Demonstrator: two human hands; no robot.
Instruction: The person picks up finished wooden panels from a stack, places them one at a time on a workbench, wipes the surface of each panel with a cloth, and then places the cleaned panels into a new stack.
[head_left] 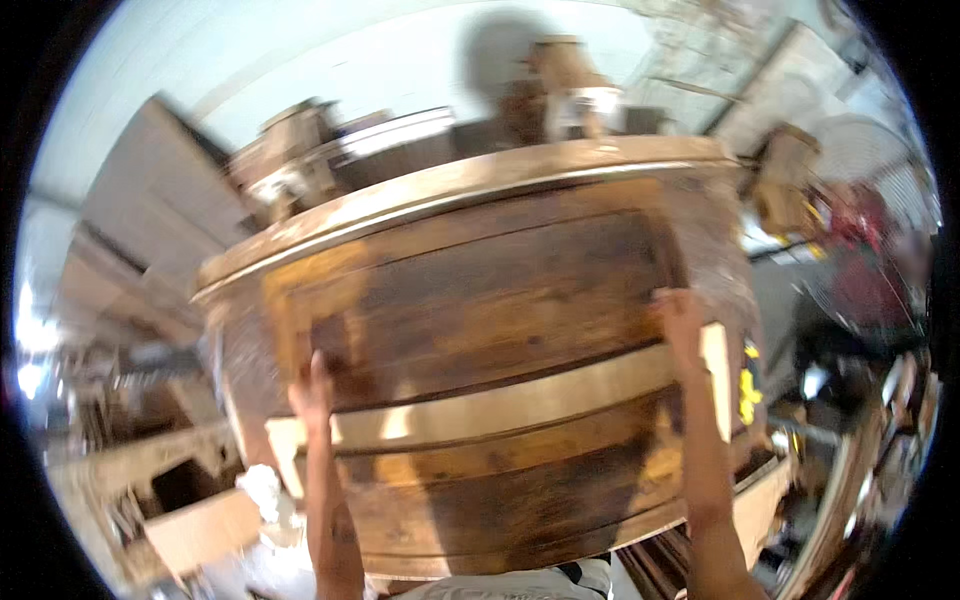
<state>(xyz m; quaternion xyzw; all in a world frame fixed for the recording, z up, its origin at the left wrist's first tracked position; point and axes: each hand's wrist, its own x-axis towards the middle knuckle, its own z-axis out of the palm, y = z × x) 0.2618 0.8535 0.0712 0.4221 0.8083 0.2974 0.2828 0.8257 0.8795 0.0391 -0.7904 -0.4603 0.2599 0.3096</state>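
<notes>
A dark brown framed wooden panel [500, 285] lies on the workbench, its grain and inset border showing. Along its near side runs a pale wooden strip [520, 405]. My left hand [312, 393] is closed on the panel's left side near the near corner, thumb up. At the right side, my right hand [679, 322] grips the panel's edge, higher up than the left. Motion blurs both hands, and most of the fingers are hidden or smeared. Nearer to me, more brown worn wood [540, 485] lies in shadow.
Wooden blocks [290, 150] and a pale-topped box [395, 135] stand behind the bench's far edge [470, 185]. Boards [150, 185] lean at the left. A yellow object [748, 390] sits by the right edge. A round wire fan guard [870, 160] and clutter fill the right side.
</notes>
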